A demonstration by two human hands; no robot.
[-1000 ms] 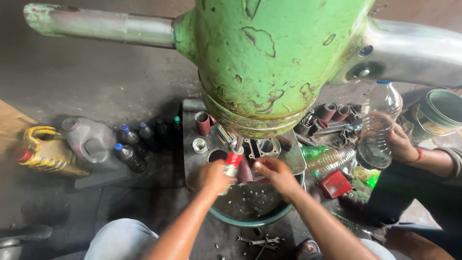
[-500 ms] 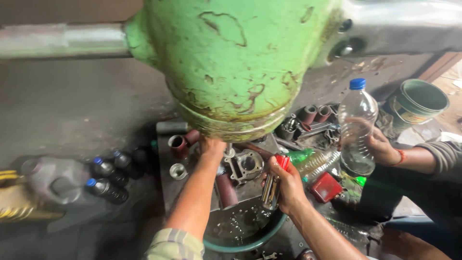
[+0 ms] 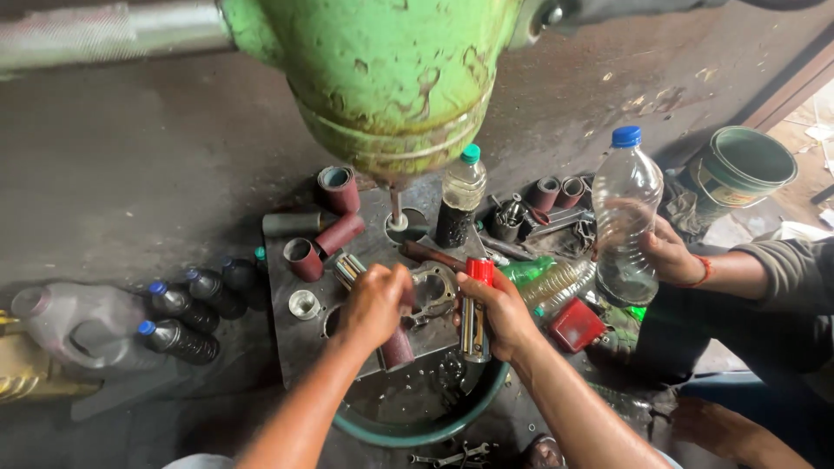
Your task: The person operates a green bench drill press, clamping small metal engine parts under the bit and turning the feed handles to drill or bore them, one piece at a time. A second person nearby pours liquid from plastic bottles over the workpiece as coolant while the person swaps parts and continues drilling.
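Over the green basin [image 3: 486, 404], the left hand [image 3: 373, 304] is gripping a maroon sleeve [image 3: 398, 347] while the right hand [image 3: 504, 313] is clutching a red-capped metal cylinder [image 3: 474, 317], the two parts not yet joined.

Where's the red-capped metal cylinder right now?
In the head view it is just right of centre, upright in the right hand: the red-capped metal cylinder sits over the green basin's rim, beside the left hand.
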